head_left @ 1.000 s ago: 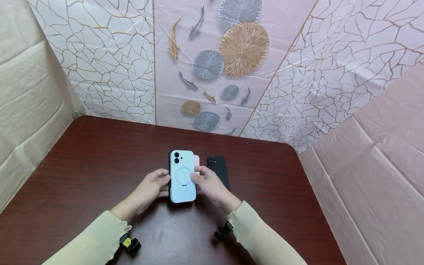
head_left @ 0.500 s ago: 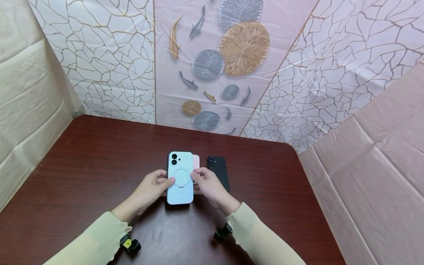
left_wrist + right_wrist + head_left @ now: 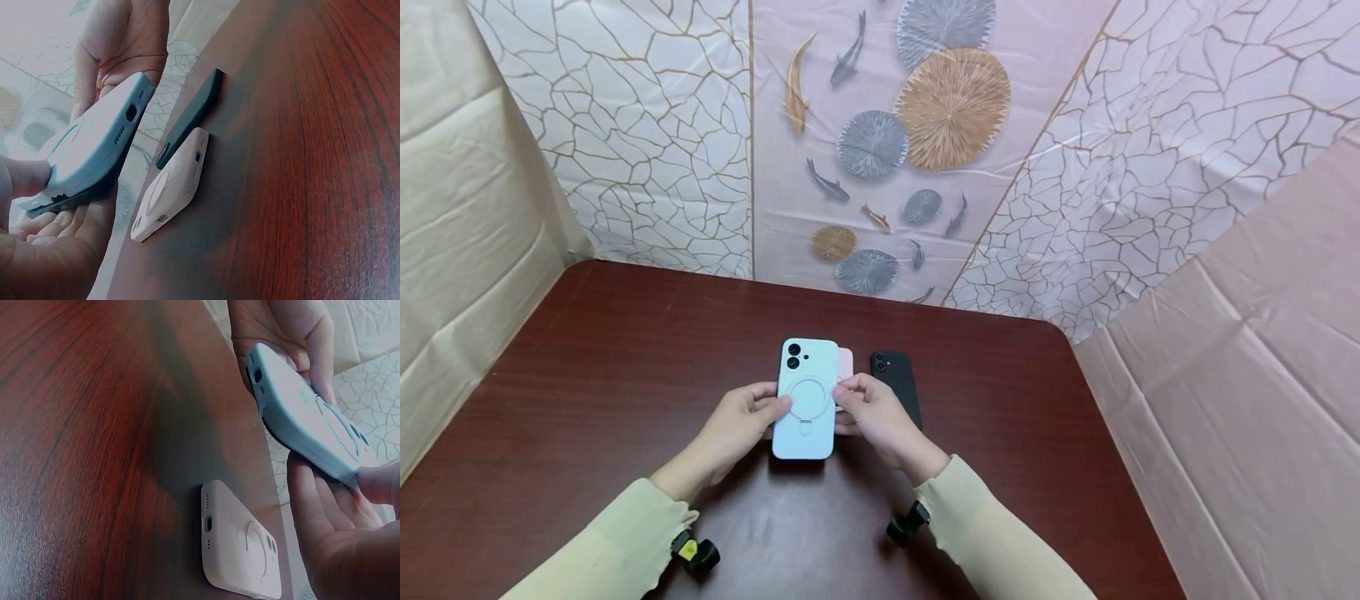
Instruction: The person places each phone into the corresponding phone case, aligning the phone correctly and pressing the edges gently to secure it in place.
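Note:
Above the table, both hands hold a light blue phone case (image 3: 805, 435) with a ring on its back. A dark, thin phone-shaped piece (image 3: 94, 192) lies against its underside and sticks out along one edge in the left wrist view. My left hand (image 3: 737, 427) grips the left side, thumb on the back and fingers underneath. On the opposite side my right hand (image 3: 883, 423) pinches the edge, with its thumb on top and fingers below. How far the dark piece sits inside the case cannot be told.
A pink phone case (image 3: 237, 547) lies on the table (image 3: 625, 358), partly hidden behind the blue case in the head view. To its right lies a black phone case (image 3: 898, 387). Patterned cloth walls (image 3: 655, 167) enclose the table's back and sides.
The light blue case has shifted slightly left and tilted, so the dark edge along its left side no longer shows in the head view. My left thumb has moved onto its back.

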`<state>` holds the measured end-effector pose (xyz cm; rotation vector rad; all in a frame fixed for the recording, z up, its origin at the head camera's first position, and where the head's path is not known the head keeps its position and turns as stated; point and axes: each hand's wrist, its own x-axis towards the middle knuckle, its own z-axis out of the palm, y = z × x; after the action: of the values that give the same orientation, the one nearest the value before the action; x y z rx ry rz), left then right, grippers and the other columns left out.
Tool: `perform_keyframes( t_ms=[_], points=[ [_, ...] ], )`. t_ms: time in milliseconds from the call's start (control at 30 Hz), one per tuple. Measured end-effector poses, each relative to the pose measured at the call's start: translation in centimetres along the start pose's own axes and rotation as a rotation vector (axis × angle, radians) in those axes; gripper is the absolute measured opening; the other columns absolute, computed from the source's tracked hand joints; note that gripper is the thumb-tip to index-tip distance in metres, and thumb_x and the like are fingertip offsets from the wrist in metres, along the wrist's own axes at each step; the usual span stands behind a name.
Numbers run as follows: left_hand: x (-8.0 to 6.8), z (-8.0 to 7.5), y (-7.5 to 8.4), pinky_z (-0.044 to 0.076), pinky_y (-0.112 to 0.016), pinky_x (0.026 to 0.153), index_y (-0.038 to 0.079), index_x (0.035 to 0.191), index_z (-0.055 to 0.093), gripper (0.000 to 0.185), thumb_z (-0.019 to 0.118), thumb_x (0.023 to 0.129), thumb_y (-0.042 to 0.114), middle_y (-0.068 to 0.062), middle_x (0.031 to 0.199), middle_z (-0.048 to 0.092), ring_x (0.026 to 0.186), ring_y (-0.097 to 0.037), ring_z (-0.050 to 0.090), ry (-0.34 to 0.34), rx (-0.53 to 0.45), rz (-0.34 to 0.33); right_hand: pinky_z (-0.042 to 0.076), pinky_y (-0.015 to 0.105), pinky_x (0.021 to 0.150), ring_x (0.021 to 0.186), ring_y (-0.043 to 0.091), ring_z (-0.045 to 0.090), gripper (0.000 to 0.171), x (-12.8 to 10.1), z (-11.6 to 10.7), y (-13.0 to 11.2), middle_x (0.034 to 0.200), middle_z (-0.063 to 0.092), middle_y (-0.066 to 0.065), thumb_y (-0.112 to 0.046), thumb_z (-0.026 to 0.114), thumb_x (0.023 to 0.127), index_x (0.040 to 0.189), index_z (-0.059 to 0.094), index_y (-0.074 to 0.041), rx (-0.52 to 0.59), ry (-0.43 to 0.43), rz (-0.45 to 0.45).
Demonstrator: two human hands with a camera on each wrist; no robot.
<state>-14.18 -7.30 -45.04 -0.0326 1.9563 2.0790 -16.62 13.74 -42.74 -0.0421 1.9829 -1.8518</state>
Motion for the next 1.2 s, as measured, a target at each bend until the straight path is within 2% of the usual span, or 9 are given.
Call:
perform_keyframes(
  t_ms=[300,567,867,1200],
  points=[
    [-0.6,0.2,0.7,0.055,-0.039,0.079,-0.009,0.131,0.05,0.037,0.053,0.101,0.013,-0.021,0.115,0.065,0.095,-0.022,0.066,-0.023,0.025,0.0,0.056,0.042,0.075,0.08,0.026,0.071,0.022,-0.4,-0.3,0.0,0.098,0.071,0.017,-0.018,0.063,0.096,0.105,0.057,0.001,0.036,0.014,0.01],
    [-1.1,0.0,1.2,0.055,-0.038,0.08,-0.013,0.13,0.048,0.037,0.049,0.102,0.011,-0.024,0.116,0.064,0.097,-0.024,0.066,-0.046,0.016,0.034,0.056,0.042,0.075,0.076,0.024,0.071,0.022,-0.5,-0.2,0.0,0.095,0.071,0.014,-0.018,0.069,0.091,0.101,0.061,0.0,0.057,0.033,-0.005],
    [-1.3,0.0,1.3,0.054,-0.039,0.081,-0.011,0.126,0.052,0.036,0.053,0.1,0.013,-0.021,0.112,0.066,0.094,-0.022,0.066,-0.071,0.002,0.046,0.056,0.044,0.076,0.076,0.024,0.069,0.035,-0.7,-0.2,-0.3,0.096,0.068,0.014,-0.027,0.061,0.097,0.122,0.059,-0.004,0.019,0.027,-0.029],
    [-1.4,0.1,1.0,0.055,-0.038,0.079,-0.012,0.122,0.054,0.032,0.053,0.1,0.011,-0.018,0.105,0.068,0.09,-0.022,0.067,-0.091,0.01,0.058,0.056,0.041,0.074,0.08,0.022,0.068,0.031,-0.6,0.0,-0.5,0.093,0.066,0.011,-0.03,0.06,0.097,0.106,0.062,0.0,0.048,0.036,-0.069]
  ],
)
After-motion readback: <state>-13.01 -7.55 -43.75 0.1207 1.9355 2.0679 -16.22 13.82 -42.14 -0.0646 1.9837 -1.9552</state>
